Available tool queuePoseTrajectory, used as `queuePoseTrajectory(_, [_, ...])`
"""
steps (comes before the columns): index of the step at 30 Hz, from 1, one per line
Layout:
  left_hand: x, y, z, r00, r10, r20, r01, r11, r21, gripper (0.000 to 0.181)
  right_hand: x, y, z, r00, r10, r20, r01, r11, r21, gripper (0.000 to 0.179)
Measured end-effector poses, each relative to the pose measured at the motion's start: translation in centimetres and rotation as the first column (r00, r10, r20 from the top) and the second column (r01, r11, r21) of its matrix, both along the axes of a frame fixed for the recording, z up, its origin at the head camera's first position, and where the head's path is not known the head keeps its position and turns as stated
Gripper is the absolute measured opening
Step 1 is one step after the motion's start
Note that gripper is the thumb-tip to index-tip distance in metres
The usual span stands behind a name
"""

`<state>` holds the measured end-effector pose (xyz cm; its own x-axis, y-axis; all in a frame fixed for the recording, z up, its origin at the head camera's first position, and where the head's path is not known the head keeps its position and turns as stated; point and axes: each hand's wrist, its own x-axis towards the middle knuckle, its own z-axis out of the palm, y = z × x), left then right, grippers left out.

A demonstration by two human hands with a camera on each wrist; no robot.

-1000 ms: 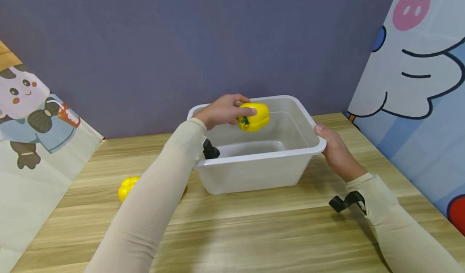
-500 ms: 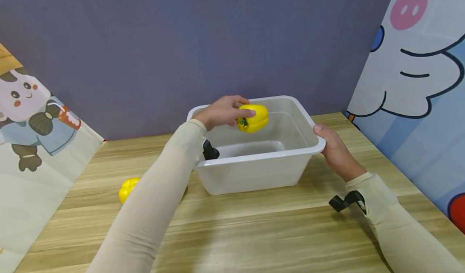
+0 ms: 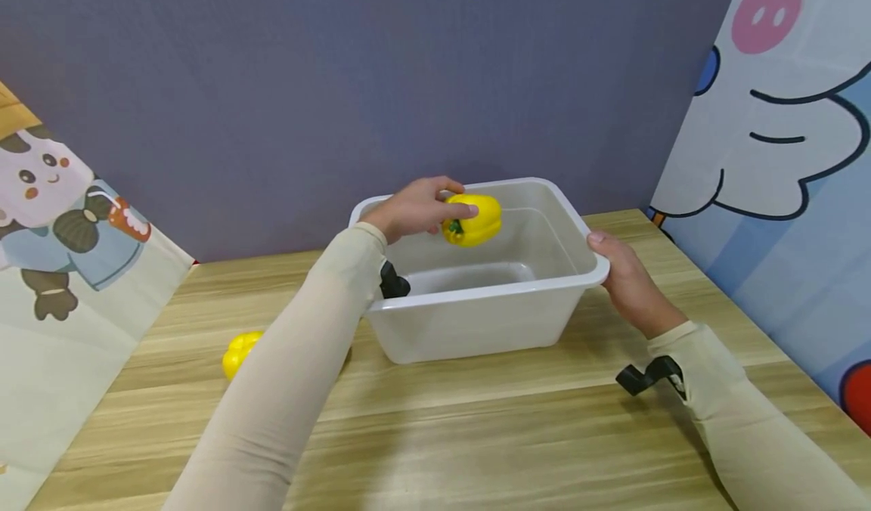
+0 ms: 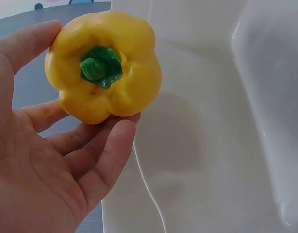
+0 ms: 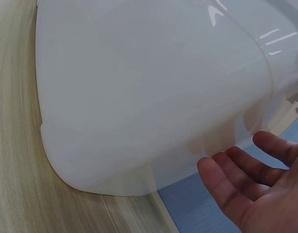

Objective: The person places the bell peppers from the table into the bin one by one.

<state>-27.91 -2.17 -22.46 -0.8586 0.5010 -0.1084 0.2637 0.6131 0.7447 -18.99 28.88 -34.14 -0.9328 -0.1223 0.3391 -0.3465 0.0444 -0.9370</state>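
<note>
My left hand (image 3: 418, 210) holds a yellow bell pepper (image 3: 481, 226) over the inside of a white plastic tub (image 3: 469, 329), thumb on the near side. In the left wrist view the green stem (image 4: 98, 65) of the pepper faces the camera, with fingertips along its left and lower sides. My right hand (image 3: 629, 280) grips the tub's right rim with the thumb on top. The right wrist view shows that hand's fingers (image 5: 222, 182) close against the outer wall, below the rim. A second yellow bell pepper (image 3: 238, 351) lies on the table, partly hidden behind my left forearm.
The tub stands on a wood-grain table (image 3: 476, 443) near a grey-blue back panel (image 3: 381, 88). Cartoon-printed panels flank the table on the left (image 3: 75, 224) and right (image 3: 810, 186). A dark edge (image 3: 347, 361) peeks out beside my left forearm. Black mounts sit at both wrists.
Almost nothing differs. The held pepper and my left hand have shifted very slightly left in the head view; my right hand stays on the rim.
</note>
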Motion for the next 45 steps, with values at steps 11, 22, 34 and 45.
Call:
queuePoseTrajectory(11, [0.08, -0.08, -0.03, 1.000, 0.004, -0.002, -0.004, 1.000, 0.000, 0.060, 0.24, -0.08, 0.00, 1.000, -0.014, 0.005, 0.014, 0.999, 0.051, 0.034])
queuePoseTrajectory(22, [0.19, -0.14, 0.20, 0.999, 0.050, -0.010, -0.049, 0.996, 0.079, 0.049, 0.15, -0.02, 0.03, 1.000, -0.004, 0.010, 0.004, 0.998, 0.065, 0.037])
queuePoseTrajectory(34, [-0.07, -0.16, 0.04, 1.000, 0.004, -0.018, -0.002, 0.995, 0.100, 0.038, 0.13, 0.06, 0.01, 1.000, -0.010, 0.021, 0.008, 0.997, 0.083, 0.039])
queuePoseTrajectory(45, [-0.07, -0.19, -0.05, 1.000, -0.008, -0.015, 0.010, 0.997, 0.083, 0.034, 0.24, 0.11, 0.60, 0.996, 0.038, 0.082, -0.043, 0.997, 0.067, 0.040])
